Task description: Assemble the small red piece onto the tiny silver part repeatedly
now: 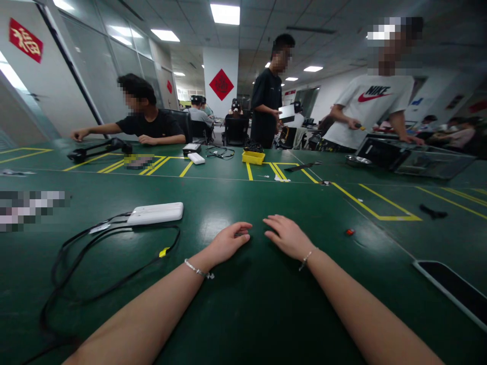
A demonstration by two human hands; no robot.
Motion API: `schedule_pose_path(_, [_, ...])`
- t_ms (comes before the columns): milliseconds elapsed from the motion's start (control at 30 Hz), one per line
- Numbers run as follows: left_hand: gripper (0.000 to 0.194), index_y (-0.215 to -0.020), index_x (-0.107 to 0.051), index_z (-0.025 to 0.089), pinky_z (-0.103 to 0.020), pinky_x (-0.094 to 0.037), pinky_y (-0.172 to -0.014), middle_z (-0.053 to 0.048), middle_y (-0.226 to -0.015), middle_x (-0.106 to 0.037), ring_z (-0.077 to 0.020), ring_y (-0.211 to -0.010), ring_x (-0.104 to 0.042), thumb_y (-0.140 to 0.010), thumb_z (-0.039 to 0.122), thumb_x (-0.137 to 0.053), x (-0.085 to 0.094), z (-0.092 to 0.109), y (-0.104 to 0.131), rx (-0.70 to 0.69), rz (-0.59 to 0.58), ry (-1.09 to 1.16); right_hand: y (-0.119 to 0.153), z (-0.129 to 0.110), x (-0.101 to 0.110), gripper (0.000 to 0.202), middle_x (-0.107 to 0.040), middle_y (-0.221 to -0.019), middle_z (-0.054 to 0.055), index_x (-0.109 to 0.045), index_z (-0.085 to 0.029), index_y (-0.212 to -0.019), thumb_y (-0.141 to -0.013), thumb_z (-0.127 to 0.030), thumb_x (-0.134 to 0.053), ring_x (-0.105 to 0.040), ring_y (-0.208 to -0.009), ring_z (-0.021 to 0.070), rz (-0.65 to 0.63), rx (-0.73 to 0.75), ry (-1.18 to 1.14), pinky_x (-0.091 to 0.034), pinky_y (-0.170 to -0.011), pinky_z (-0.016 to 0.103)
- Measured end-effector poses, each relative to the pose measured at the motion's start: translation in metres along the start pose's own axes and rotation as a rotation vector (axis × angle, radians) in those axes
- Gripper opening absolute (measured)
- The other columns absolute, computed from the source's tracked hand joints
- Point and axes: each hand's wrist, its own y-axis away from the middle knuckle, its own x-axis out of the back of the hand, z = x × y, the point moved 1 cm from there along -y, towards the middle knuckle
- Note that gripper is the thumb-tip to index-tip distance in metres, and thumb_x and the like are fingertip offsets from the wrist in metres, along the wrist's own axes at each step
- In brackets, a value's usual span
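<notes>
Over the green table (213, 192), my left hand (231, 241) and my right hand (287, 237) face each other with a small gap between them. Neither holds anything; the fingers of both are loosely bent and the thumbs stand apart. A bracelet circles each wrist. Left of my left hand lies a white power bank (155, 213), with black cables (81, 243) plugged into its left end and looping toward me. One cable carries a yellow tag (164, 252). To the right of my right hand sits a small red object (350, 232), too small to name.
A dark flat panel with a pale rim (452, 286) lies at the right edge. Farther back are a yellow bin (253, 157), a second white power bank (196, 158) and a clear case (433, 157). Yellow tape marks the table. Several people sit or stand beyond it.
</notes>
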Motion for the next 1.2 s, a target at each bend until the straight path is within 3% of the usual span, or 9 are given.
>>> schedule_pose_path(100, [0.030,-0.105,-0.054,0.017,-0.031,-0.041,-0.085,-0.007,-0.103,-0.058,-0.0169,-0.094,-0.054,-0.075,0.023,-0.050,0.000,0.002,0.001,0.030,-0.007,-0.056,0.014,0.062,0.012,0.043,-0.047,-0.115,0.015,-0.050,-0.015,-0.114,-0.080,-0.038,-0.036,-0.038,-0.108,0.0267,0.147,-0.508,0.169,-0.033,-0.088,0.041])
schedule_pose_path(200, [0.027,-0.100,-0.055,0.016,-0.029,-0.042,-0.080,-0.006,-0.098,-0.060,-0.0161,-0.089,-0.055,-0.076,0.025,-0.049,0.000,0.001,0.002,0.022,-0.031,-0.093,0.040,0.114,0.015,0.047,-0.041,-0.115,0.020,-0.052,-0.016,-0.111,-0.075,-0.044,-0.041,-0.036,-0.107,0.0355,0.219,-1.000,0.245,-0.036,-0.079,0.047])
schedule_pose_path(267, [0.025,-0.098,-0.056,0.016,-0.028,-0.042,-0.078,-0.005,-0.097,-0.060,-0.0156,-0.087,-0.055,-0.076,0.025,-0.048,-0.001,-0.001,0.002,0.003,-0.043,-0.106,0.054,0.135,0.013,0.049,-0.039,-0.114,0.022,-0.054,-0.016,-0.109,-0.074,-0.046,-0.039,-0.035,-0.106,0.0384,0.211,-1.191,0.199,-0.037,-0.076,0.048])
schedule_pose_path(333, [0.024,-0.097,-0.056,0.017,-0.027,-0.042,-0.078,-0.005,-0.096,-0.061,-0.0151,-0.086,-0.055,-0.077,0.026,-0.047,-0.001,-0.002,0.001,-0.011,-0.048,-0.125,0.062,0.146,0.009,0.044,-0.042,-0.111,0.021,-0.056,-0.015,-0.107,-0.075,-0.040,-0.038,-0.038,-0.104,0.0371,0.169,-1.236,0.135,-0.038,-0.075,0.045])
schedule_pose_path(500, [0.024,-0.098,-0.057,0.019,-0.027,-0.042,-0.077,-0.004,-0.096,-0.061,-0.0147,-0.085,-0.055,-0.078,0.026,-0.046,0.001,-0.003,0.001,-0.023,-0.063,-0.195,0.057,0.149,0.005,0.038,-0.049,-0.105,0.016,-0.058,-0.019,-0.105,-0.071,-0.019,-0.039,-0.045,-0.098,0.0298,0.103,-1.038,0.100,-0.040,-0.076,0.039])
schedule_pose_path(667, [0.024,-0.097,-0.057,0.019,-0.027,-0.042,-0.077,-0.003,-0.096,-0.061,-0.0152,-0.086,-0.055,-0.078,0.027,-0.046,0.001,-0.002,0.002,-0.022,-0.068,-0.203,0.051,0.144,0.008,0.041,-0.051,-0.104,0.014,-0.057,-0.017,-0.106,-0.069,-0.016,-0.041,-0.049,-0.094,0.0254,0.122,-0.937,0.146,-0.041,-0.077,0.035])
schedule_pose_path(900, [0.023,-0.095,-0.058,0.019,-0.028,-0.042,-0.077,-0.003,-0.094,-0.062,-0.0158,-0.085,-0.056,-0.077,0.026,-0.046,0.001,0.002,0.003,-0.019,-0.069,-0.177,0.047,0.127,0.015,0.039,-0.052,-0.103,0.014,-0.058,-0.017,-0.103,-0.070,-0.016,-0.039,-0.050,-0.091,0.0274,0.213,-0.907,0.143,-0.043,-0.071,0.038])
schedule_pose_path(1033, [0.021,-0.093,-0.057,0.017,-0.029,-0.042,-0.079,-0.005,-0.095,-0.062,-0.0155,-0.087,-0.056,-0.076,0.025,-0.048,0.000,0.002,0.002,-0.016,-0.074,-0.107,0.030,0.094,0.019,0.035,-0.052,-0.102,0.012,-0.058,-0.014,-0.102,-0.075,-0.013,-0.036,-0.048,-0.095,0.0225,0.420,-0.588,0.100,-0.040,-0.082,0.035])
schedule_pose_path(1200, [0.028,-0.099,-0.050,0.015,-0.029,-0.043,-0.076,-0.007,-0.094,-0.062,-0.0162,-0.085,-0.057,-0.076,0.030,-0.049,-0.002,-0.004,0.000,0.010,-0.059,0.025,0.007,0.007,0.018,0.033,-0.052,-0.103,0.010,-0.053,-0.016,-0.107,-0.080,-0.014,-0.035,-0.046,-0.098,0.0191,0.472,-0.026,-0.060,-0.038,-0.089,0.034])
